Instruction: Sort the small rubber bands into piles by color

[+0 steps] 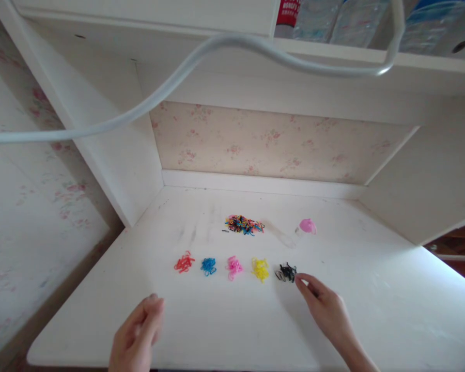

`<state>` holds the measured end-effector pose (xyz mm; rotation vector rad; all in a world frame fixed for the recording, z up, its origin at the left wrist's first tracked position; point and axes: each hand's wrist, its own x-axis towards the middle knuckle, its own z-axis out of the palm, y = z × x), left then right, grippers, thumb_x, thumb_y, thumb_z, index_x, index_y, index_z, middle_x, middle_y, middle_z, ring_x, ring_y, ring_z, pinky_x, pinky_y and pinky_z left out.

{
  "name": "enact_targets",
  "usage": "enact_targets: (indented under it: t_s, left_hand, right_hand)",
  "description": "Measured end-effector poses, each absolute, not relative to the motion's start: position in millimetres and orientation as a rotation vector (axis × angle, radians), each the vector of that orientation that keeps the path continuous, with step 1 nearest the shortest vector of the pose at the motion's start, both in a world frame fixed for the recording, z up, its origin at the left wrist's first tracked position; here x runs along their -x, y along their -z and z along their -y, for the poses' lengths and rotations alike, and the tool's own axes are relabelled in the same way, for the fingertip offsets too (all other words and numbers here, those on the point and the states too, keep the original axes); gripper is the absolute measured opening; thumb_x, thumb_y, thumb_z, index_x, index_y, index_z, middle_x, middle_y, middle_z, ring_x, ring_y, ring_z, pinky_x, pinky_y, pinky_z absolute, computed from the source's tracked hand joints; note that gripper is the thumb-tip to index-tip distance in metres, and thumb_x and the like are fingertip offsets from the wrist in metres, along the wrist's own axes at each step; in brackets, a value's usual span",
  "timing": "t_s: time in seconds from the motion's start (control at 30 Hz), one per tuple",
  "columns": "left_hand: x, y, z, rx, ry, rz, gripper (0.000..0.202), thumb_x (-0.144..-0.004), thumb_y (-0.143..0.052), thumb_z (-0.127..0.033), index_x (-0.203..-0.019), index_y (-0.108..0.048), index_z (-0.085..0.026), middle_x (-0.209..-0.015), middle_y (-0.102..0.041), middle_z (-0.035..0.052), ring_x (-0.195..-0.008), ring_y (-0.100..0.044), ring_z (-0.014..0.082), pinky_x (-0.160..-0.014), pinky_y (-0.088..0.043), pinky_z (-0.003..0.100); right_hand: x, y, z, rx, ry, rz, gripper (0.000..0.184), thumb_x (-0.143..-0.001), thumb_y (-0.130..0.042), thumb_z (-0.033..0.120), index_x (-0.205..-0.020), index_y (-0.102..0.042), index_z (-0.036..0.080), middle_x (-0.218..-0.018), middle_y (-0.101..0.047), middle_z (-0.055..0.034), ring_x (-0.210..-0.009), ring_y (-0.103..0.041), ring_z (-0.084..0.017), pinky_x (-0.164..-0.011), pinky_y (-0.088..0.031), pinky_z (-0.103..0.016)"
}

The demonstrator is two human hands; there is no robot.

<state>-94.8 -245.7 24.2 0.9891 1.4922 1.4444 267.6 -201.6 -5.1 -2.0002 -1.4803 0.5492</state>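
Observation:
My right hand (321, 299) pinches thumb and fingertips together at the right edge of a small pile of black rubber bands (285, 272), seemingly on one black band. To the left of this pile, in a row, lie yellow rubber bands (260, 269), pink rubber bands (234, 267), blue rubber bands (208, 266) and red rubber bands (184, 262). My left hand (137, 330) hovers near the front left of the table, fingers curled and thumb against them; whatever they might hold is hidden. Behind the row is a heap of mixed-colour rubber bands (243, 225).
Right of the mixed heap lies a clear plastic container (282, 236) with a pink part (307, 226) at its end. The white table (217, 320) has shelf walls on both sides. A white cable (170, 88) crosses in front of the upper shelf, where plastic bottles (318, 20) stand.

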Motion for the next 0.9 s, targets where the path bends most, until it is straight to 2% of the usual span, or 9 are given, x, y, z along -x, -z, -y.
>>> enact_targets:
  t_s: [0.1,0.2,0.27,0.33,0.47,0.57,0.73,0.9]
  left_hand:
    - [96,2,230,-1.077,-1.244,-1.568,0.047,-0.078,-0.054,-0.051,-0.055,-0.028,-0.020,-0.053,-0.022,-0.0066,-0.049,-0.023,0.0081,-0.044,-0.024,0.021]
    - [100,20,225,-1.080,-1.208,-1.567,0.047,-0.080,-0.050,-0.053,-0.055,-0.028,-0.021,-0.052,-0.022,-0.0069,-0.048,-0.023,0.0084,-0.045,-0.025,0.021]
    - [101,23,226,-1.067,-1.258,-1.546,0.047,-0.081,-0.046,-0.054,-0.054,-0.026,-0.021,-0.052,-0.021,-0.0068,-0.049,-0.022,0.0088,-0.046,-0.027,0.021]
    - [101,22,229,-1.092,-1.259,-1.562,0.047,-0.081,-0.046,-0.054,-0.055,-0.024,-0.021,-0.053,-0.021,-0.0065,-0.049,-0.023,0.0091,-0.046,-0.027,0.021]
    - [97,15,231,-1.149,-1.180,-1.639,0.045,-0.078,-0.050,-0.052,-0.056,-0.024,-0.021,-0.056,-0.020,-0.0062,-0.050,-0.023,0.0090,-0.046,-0.026,0.021]
    - [96,15,228,-1.129,-1.181,-1.647,0.045,-0.079,-0.048,-0.051,-0.056,-0.025,-0.021,-0.056,-0.020,-0.0064,-0.050,-0.022,0.0089,-0.045,-0.026,0.021]
    - [98,20,224,-1.138,-1.147,-1.649,0.046,-0.076,-0.050,-0.054,-0.056,-0.025,-0.022,-0.056,-0.020,-0.0064,-0.049,-0.023,0.0091,-0.045,-0.026,0.020]
    - [99,21,224,-1.187,-1.118,-1.650,0.046,-0.077,-0.048,-0.056,-0.057,-0.024,-0.022,-0.057,-0.019,-0.0058,-0.051,-0.024,0.0097,-0.046,-0.028,0.020]
  right_hand:
    - [-234,-17,180,1.880,-0.527,1.632,0.041,-0.084,-0.041,0.052,-0.094,-0.066,0.022,-0.059,-0.058,0.0036,-0.050,-0.049,-0.010,-0.050,-0.036,-0.019]
    - [-193,-38,146,1.839,-0.475,1.940,0.038,-0.089,-0.035,0.044,-0.104,-0.063,0.023,-0.057,-0.059,0.0031,-0.053,-0.053,-0.011,-0.052,-0.036,-0.019]
    - [-167,-46,120,1.923,-0.360,2.188,0.037,-0.091,-0.032,0.039,-0.115,-0.057,0.025,-0.071,-0.065,0.0001,-0.066,-0.060,-0.013,-0.061,-0.039,-0.021]
    - [-143,-48,93,1.939,-0.332,2.268,0.038,-0.089,-0.037,0.038,-0.120,-0.054,0.024,-0.084,-0.068,-0.0041,-0.080,-0.062,-0.017,-0.068,-0.041,-0.025]
    - [-112,-36,55,1.986,-0.321,2.370,0.036,-0.089,-0.040,0.033,-0.118,-0.056,0.020,-0.100,-0.066,-0.0120,-0.093,-0.061,-0.023,-0.075,-0.044,-0.033]
    - [-103,-24,41,2.042,-0.317,2.393,0.033,-0.091,-0.039,0.032,-0.111,-0.059,0.014,-0.100,-0.065,-0.0153,-0.096,-0.060,-0.025,-0.077,-0.045,-0.037]
    - [-99,-17,34,2.054,-0.275,2.397,0.033,-0.090,-0.048,0.041,-0.107,-0.057,0.014,-0.102,-0.062,-0.0056,-0.091,-0.060,-0.017,-0.081,-0.048,-0.038]
    - [-104,-28,44,1.949,-0.213,2.358,0.030,-0.094,-0.037,0.031,-0.105,-0.060,0.015,-0.093,-0.067,-0.0116,-0.088,-0.063,-0.021,-0.073,-0.045,-0.032]
